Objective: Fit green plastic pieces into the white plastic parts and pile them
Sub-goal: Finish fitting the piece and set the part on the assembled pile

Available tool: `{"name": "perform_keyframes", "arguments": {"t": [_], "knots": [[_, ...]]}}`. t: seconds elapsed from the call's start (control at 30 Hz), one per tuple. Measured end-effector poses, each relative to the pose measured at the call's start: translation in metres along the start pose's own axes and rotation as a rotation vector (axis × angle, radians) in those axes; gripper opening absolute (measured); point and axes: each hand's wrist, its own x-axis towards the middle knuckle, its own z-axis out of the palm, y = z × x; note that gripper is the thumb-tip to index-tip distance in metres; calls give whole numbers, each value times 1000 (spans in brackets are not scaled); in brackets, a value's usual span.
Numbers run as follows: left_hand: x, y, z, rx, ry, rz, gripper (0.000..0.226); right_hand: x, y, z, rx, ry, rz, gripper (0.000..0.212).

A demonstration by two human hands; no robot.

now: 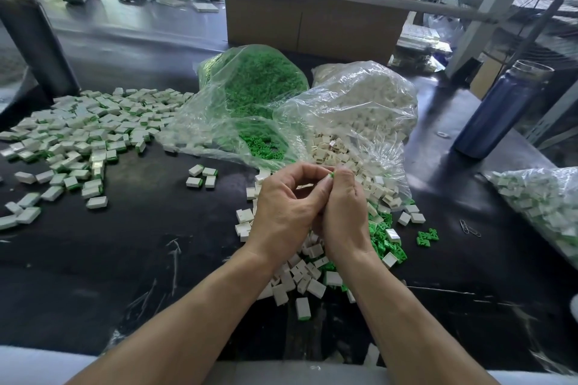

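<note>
My left hand and my right hand meet above the dark table, fingertips together. Between them they pinch a small green piece with a white part; most of it is hidden by the fingers. Under my hands lies a loose heap of white parts mixed with green pieces. A clear bag of green pieces and a clear bag of white parts lie open behind. A wide pile of fitted white-and-green parts covers the left of the table.
A blue bottle stands at the right. Another clear bag of fitted parts lies at the far right edge. A cardboard box stands behind the bags. Paper clips lie near the right bag. A dark post rises at the left.
</note>
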Motion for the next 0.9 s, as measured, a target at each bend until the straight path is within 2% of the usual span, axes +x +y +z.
{"name": "perform_keyframes", "arguments": {"t": [0.43,0.7,0.9], "knots": [[0,0,0,41,9,-2,3,-3,-3,-3,-63,6,-26,52],[-1,1,1,48,24,-5,5,-3,-2,-1,-21,2,-15,47],[1,2,-8,55,9,-6,6,-3,-2,-3,-84,-83,-40,64]]}}
